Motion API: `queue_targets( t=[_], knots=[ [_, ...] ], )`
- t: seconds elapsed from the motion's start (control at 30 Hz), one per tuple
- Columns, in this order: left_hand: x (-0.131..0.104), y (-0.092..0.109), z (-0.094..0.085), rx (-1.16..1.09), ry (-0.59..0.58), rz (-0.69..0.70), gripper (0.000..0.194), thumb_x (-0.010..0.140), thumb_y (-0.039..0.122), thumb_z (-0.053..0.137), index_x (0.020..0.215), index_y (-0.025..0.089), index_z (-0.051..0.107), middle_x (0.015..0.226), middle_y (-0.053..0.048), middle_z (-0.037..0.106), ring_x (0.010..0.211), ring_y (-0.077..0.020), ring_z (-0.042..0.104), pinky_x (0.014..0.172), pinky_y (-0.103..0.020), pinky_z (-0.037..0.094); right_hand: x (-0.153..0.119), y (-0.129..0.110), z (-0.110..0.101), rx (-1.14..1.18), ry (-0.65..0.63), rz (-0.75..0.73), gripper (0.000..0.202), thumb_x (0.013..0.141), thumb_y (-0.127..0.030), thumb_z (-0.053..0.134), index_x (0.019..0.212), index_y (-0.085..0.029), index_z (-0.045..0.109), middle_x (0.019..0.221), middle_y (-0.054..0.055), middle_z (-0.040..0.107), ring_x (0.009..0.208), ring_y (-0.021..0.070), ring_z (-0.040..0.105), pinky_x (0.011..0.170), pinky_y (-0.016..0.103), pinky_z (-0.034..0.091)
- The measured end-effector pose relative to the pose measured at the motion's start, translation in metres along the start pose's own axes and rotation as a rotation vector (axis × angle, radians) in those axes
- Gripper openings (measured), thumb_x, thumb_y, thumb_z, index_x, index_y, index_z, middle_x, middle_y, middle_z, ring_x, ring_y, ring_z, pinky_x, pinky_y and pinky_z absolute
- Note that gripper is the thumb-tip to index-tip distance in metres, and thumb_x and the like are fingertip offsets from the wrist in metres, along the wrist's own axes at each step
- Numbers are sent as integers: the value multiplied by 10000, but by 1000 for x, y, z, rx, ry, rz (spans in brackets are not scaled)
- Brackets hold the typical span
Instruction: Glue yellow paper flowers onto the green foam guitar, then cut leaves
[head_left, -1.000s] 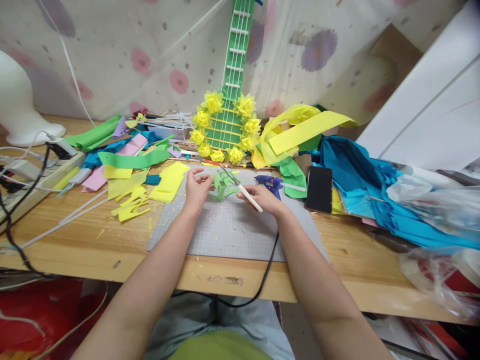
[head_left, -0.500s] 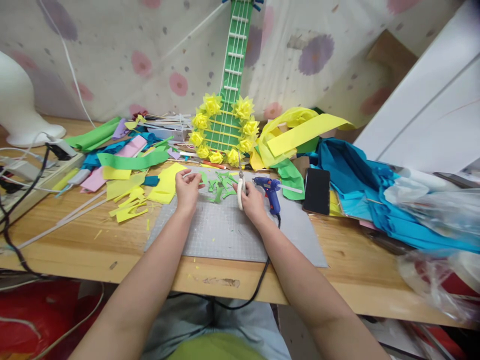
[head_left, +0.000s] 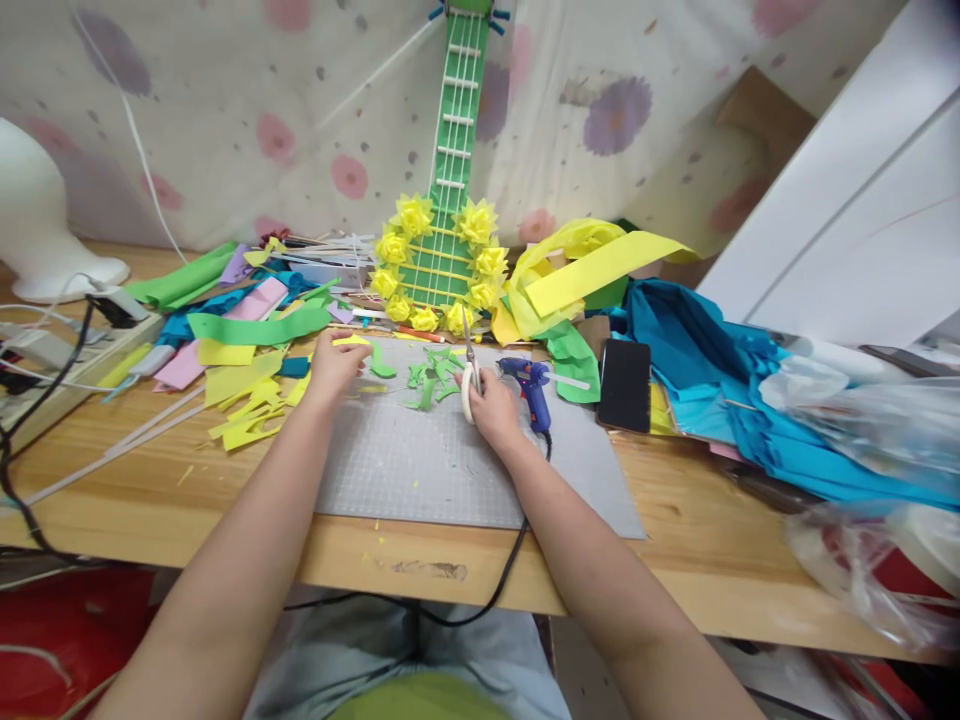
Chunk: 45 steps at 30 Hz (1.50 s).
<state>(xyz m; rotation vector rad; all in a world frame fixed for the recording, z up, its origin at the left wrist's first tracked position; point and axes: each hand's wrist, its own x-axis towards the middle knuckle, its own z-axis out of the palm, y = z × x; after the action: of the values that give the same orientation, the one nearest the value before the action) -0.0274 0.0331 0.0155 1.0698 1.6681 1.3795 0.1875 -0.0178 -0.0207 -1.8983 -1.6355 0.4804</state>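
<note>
My left hand [head_left: 337, 372] is at the left edge of the grey cutting mat [head_left: 420, 480], its fingers bent in over a piece of yellow paper [head_left: 351, 340] and apparently pinching it; the hand hides much of the paper. In my right hand [head_left: 495, 405] is a pair of scissors [head_left: 469, 365] with white handles, blades pointing away from me. Green paper scraps [head_left: 435, 375] lie between the hands, and a curved green strip [head_left: 383, 364] rests just right of my left hand. Close by my right hand lies a blue glue gun [head_left: 534, 390].
A green paper guitar [head_left: 450, 215] ringed with yellow flowers leans at the back. Coloured paper strips [head_left: 255, 325] and yellow offcuts [head_left: 247, 405] cover the left side. A phone [head_left: 625, 385] and blue paper [head_left: 690, 330] are on the right. The glue gun's black cord [head_left: 510, 565] hangs over the table edge.
My left hand has moved left, from beside the green scraps onto the yellow paper. A curved green strip now shows clear of its fingers. My right hand still holds the scissors. The view has shifted slightly.
</note>
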Motion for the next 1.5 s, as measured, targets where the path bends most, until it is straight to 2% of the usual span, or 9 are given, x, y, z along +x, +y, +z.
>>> queue_targets(
  t=[0.23, 0.47, 0.53, 0.67, 0.83, 1.03, 1.17, 1.37, 1.5],
  knots=[
    [19, -22, 6, 421, -140, -67, 379, 571, 188, 654, 897, 202, 461, 677, 25, 601, 484, -116, 549, 509, -242, 429, -1, -3, -3, -21, -23, 8, 321, 839, -517, 381, 773, -224, 495, 675, 31, 570, 634, 185, 509, 559, 256, 286],
    [10, -12, 7, 741, -87, 185, 302, 701, 250, 574, 991, 222, 493, 995, -46, 649, 884, -201, 620, 717, -319, 458, -1, -2, -1, -31, -17, 0, 324, 844, -516, 379, 789, -221, 501, 675, 35, 570, 632, 191, 516, 553, 262, 284],
    [1, -6, 14, 732, -201, 314, 355, 745, 324, 546, 1078, 219, 485, 1045, -51, 623, 897, -192, 612, 763, -325, 460, -2, -2, -1, -18, 0, -3, 319, 844, -511, 385, 804, -217, 501, 681, 39, 573, 642, 195, 524, 563, 265, 298],
    [-13, 4, 33, 849, -630, 583, 748, 640, 446, 665, 1300, 241, 379, 1283, -98, 467, 1121, -239, 519, 906, -338, 419, -3, -1, 1, 36, 37, 9, 317, 839, -517, 389, 853, -216, 488, 701, 37, 575, 655, 199, 534, 578, 267, 322],
    [-7, 13, 59, 1038, -791, 548, 962, 585, 408, 724, 1402, 254, 238, 1386, -147, 339, 1172, -272, 491, 943, -337, 395, -1, 1, 4, 80, 48, 14, 316, 834, -518, 376, 841, -215, 466, 704, 32, 564, 652, 192, 527, 581, 265, 335],
    [18, 12, 84, 1086, -826, 517, 717, 608, 357, 711, 1273, 239, 469, 1257, -113, 495, 1076, -254, 544, 899, -311, 406, 1, 5, 6, 96, 66, 9, 303, 826, -508, 374, 827, -219, 462, 703, 25, 557, 645, 183, 520, 569, 258, 334],
    [22, 3, 97, 1038, -851, 580, 380, 618, 311, 678, 983, 211, 640, 1005, -70, 614, 842, -211, 597, 746, -281, 442, 1, 5, 6, 102, 47, 1, 287, 824, -499, 372, 796, -225, 454, 672, 16, 541, 625, 181, 506, 560, 258, 331],
    [15, -1, 100, 831, -854, 636, 75, 646, 201, 575, 711, 177, 605, 699, -7, 594, 665, -151, 536, 631, -250, 415, 0, 4, 5, 158, 65, -16, 275, 828, -483, 352, 804, -229, 454, 674, 7, 538, 631, 176, 510, 573, 256, 341],
    [14, 17, 85, 647, -844, 459, 70, 663, 232, 573, 710, 180, 570, 605, 17, 552, 579, -129, 524, 587, -246, 421, 0, 4, 4, 243, 95, -34, 299, 821, -525, 350, 783, -236, 414, 664, -6, 519, 626, 174, 510, 585, 259, 352]
  ],
)
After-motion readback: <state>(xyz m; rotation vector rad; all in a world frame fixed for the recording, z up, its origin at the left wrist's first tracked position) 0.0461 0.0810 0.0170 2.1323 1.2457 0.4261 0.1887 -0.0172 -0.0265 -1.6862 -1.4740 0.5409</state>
